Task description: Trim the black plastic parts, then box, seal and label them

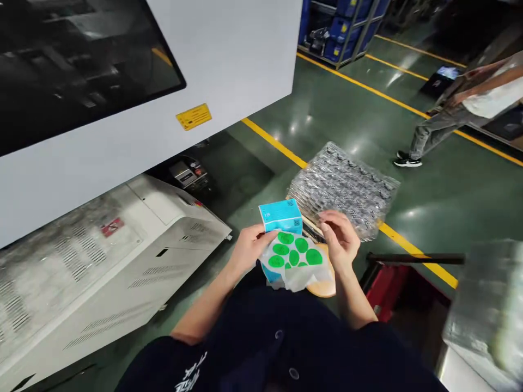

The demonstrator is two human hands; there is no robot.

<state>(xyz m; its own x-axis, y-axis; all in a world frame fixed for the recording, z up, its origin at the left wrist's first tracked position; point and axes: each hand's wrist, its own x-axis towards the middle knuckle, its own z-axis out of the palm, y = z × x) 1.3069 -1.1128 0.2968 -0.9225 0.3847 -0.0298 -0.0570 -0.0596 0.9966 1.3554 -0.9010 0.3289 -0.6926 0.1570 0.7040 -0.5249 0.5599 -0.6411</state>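
Observation:
My left hand [254, 246] pinches a blue printed label sheet [281, 213] together with a white backing sheet of round green stickers [293, 251]. The sticker sheet is crumpled and folded over at its lower edge. To the right of these sheets, my right hand [341, 238] is raised with thumb and index finger brought together. Whether something small sits between those fingertips I cannot make out. Below the sticker sheet shows part of a rounded orange-tan thing [324, 286], mostly covered.
A stack of clear plastic trays [347, 185] is on the green floor ahead. A large white machine [241, 49] fills the left. A red cart [392, 294] stands at right. A person [457, 103] walks at upper right, near a rack of blue bins [347, 32].

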